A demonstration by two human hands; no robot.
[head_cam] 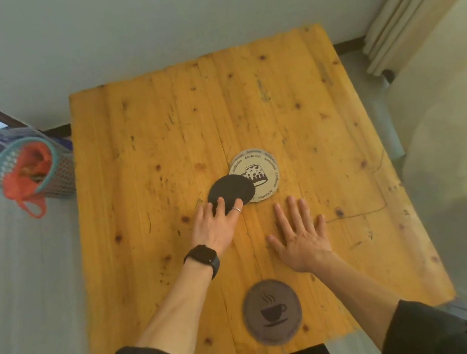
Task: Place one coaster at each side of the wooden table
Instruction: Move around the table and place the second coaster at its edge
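A square wooden table [149, 134] fills the view. Near its middle a plain black coaster [232, 190] lies partly over a small pile of cream printed coasters [263, 170]. My left hand [216, 226], with a watch and a ring, has its fingertips spread on the black coaster's near edge, pressing rather than gripping it. My right hand [300, 237] lies flat and open on the wood just right of it, holding nothing. A grey-brown coaster with a coffee-cup picture [272, 310] lies at the table's near edge, between my forearms.
A teal mesh basket [33, 170] lined with an orange bag stands on the floor off the table's left side. Pale curtains [411, 11] hang at the far right. White walls run behind the table.
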